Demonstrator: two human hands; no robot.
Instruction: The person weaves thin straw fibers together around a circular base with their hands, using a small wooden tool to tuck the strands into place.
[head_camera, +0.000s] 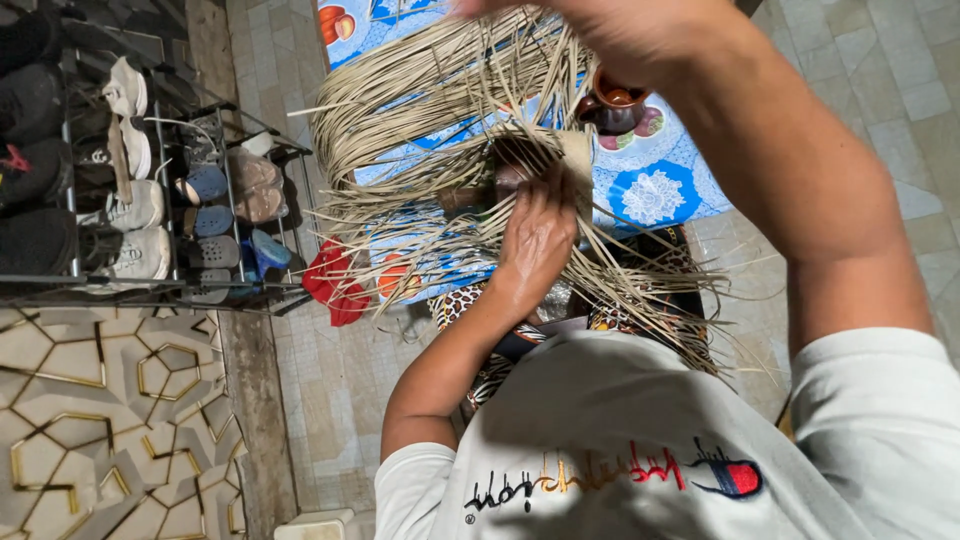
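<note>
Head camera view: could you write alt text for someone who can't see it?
Seen from above, a person's left hand grips a bundle of pale straw-like strands, while the right hand is raised near the top edge, also among the strands. A blue patterned cloth lies underneath; a shoe rack stands alongside.

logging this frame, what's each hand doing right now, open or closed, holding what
Left hand: closed on the woven straw piece, fingers curled into the strands.
Right hand: raised at the top edge, blurred, touching the loose straw strands; grip cannot be told.
</note>
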